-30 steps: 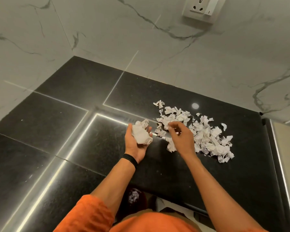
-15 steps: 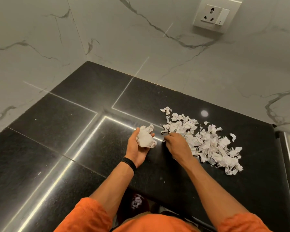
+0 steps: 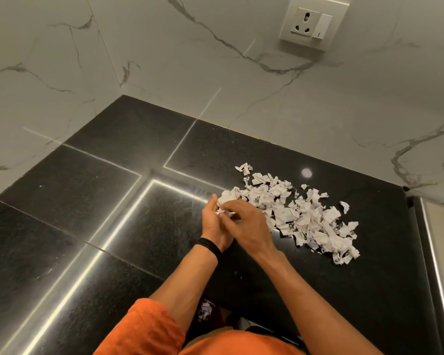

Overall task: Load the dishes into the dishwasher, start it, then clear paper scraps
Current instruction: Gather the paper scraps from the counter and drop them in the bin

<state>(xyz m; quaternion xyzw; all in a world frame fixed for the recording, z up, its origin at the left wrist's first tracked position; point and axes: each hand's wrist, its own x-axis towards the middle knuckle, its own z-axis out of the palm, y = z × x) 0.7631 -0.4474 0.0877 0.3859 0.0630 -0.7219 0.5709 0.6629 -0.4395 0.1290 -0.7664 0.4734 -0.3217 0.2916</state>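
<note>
The left hand (image 3: 212,225) is cupping a paper wad (image 3: 224,197) beside the scrap pile (image 3: 305,216) lying on the black tabletop (image 3: 113,201). The right hand (image 3: 249,226) is covering it; I cannot tell its grip. Below the edge, a dark bin (image 3: 217,315) is showing white scraps, half-hidden between the forearms.

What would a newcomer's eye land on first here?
First, the heap of torn paper scraps, lying white on the black stone counter, right of centre. Just left of it the person's two hands meet: the left hand cups a wad of scraps and the right hand lies over it. A white wall socket sits high on the marble wall, upper right.
</note>
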